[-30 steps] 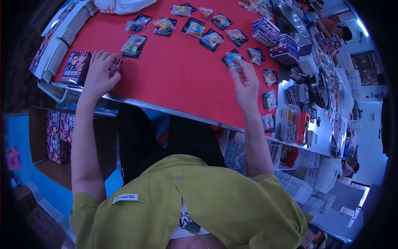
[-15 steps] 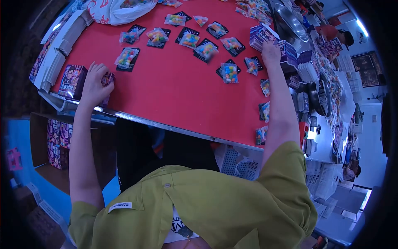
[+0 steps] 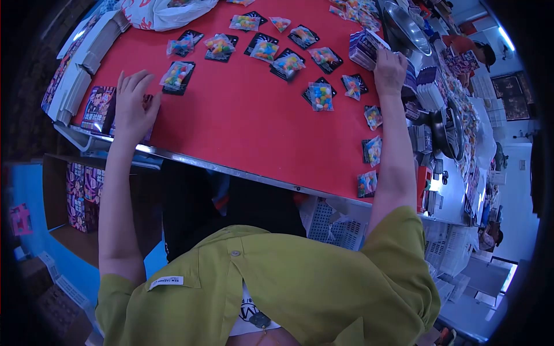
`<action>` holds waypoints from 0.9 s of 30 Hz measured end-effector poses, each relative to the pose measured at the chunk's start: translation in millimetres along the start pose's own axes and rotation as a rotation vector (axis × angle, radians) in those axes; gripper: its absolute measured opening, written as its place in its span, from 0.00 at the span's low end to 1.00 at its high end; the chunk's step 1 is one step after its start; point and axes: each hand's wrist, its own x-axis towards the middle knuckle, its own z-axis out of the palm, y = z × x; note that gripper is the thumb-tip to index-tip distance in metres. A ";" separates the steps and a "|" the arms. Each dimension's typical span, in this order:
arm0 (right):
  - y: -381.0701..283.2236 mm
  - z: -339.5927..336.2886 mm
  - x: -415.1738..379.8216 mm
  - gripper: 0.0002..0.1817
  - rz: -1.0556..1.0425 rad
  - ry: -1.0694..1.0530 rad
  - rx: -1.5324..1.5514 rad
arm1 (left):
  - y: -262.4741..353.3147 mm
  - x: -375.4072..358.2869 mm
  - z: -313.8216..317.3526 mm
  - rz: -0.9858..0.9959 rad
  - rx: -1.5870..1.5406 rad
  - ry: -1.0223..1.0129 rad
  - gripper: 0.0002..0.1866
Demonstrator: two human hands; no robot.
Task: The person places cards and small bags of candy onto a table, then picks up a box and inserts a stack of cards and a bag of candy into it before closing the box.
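At the left end of the red table, my left hand is spread over a purple printed box, its fingers raised and apart. Another purple box stands just left of it. My right hand is at the stacks of purple cards on the right, its fingers bent down at the edge of one stack; whether it grips a card is hidden. Between my hands lie several clear bags of coloured candy, most on black cards.
White flat cartons line the left edge. A white plastic bag lies at the back left. Metal bowls and piled packets stand at the right. An open cardboard box with purple boxes is below left. Another person is at the far right.
My left hand has opened, its fingers lifting and spreading away from the purple box. My right hand has shifted slightly right and towards the back at the card stacks.
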 end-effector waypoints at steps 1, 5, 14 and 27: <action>-15.0 -26.9 3.5 0.06 -0.023 0.084 0.028 | 13.9 1.2 -3.1 -0.082 -0.179 0.021 0.17; -118.3 -128.2 -17.3 0.08 -0.131 0.333 0.416 | 104.2 6.4 -5.2 -0.648 -1.532 -0.243 0.29; -212.6 -211.6 -70.8 0.19 0.037 -0.037 1.283 | 151.5 -32.0 18.0 -0.839 -2.542 -0.664 0.30; -216.4 -187.5 -54.9 0.16 0.434 -0.036 1.367 | 171.3 -34.4 8.5 -1.143 -2.175 -0.712 0.17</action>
